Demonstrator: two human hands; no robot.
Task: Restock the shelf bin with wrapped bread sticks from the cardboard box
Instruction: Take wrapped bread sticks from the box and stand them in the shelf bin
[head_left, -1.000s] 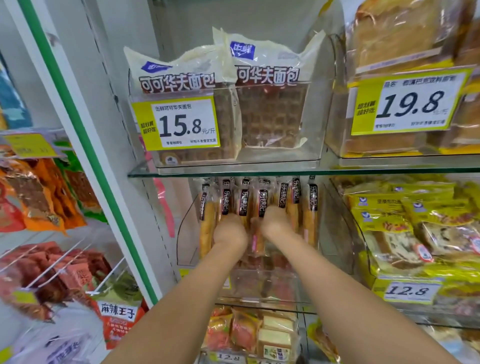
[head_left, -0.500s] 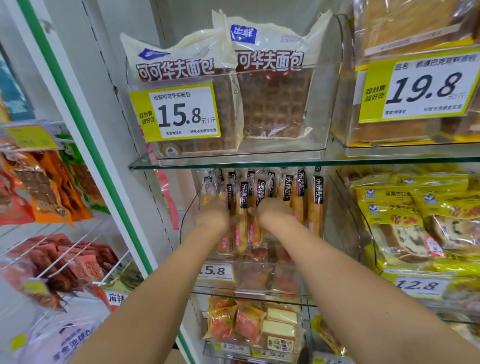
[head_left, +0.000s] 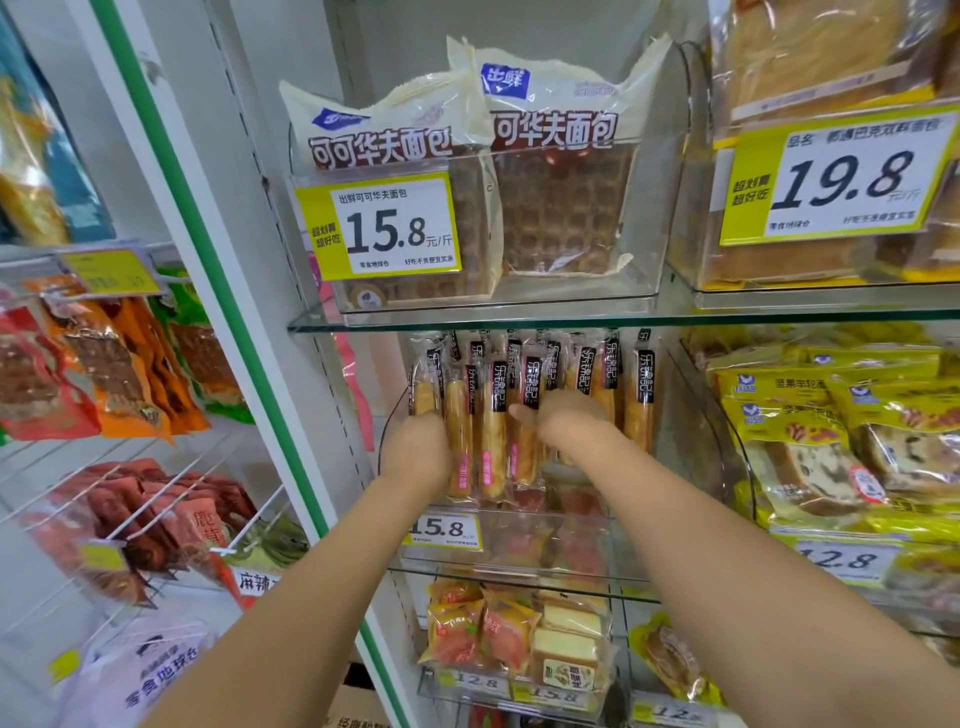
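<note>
Both hands are up inside the clear plastic shelf bin (head_left: 727, 441) under the glass shelf (head_left: 467, 318). The left hand (head_left: 415, 447) has slid out to nine o'clock of the front bundle and presses flat against its outer stick; I cannot tell how far its fingers curl. The right hand (head_left: 566, 421) is loosely open, fingers laid on the packs at three o'clock, thumb pointing towards the left hand. Between them stand the long golden bread sticks in clear wrappers with black label bands (head_left: 488, 415), upright and close-packed.

A second ago the hands were side by side, nearly touching, covering the middle of the sticks. Now they are apart, and four or so front sticks show fully between them. I judge this batch is landed and is being squared up.

The yellow 15.8 price tag (head_left: 441, 530) on the bin front is now uncovered. At six o'clock, low down, a corner of the brown cardboard box (head_left: 353, 712) peeks in.
</note>
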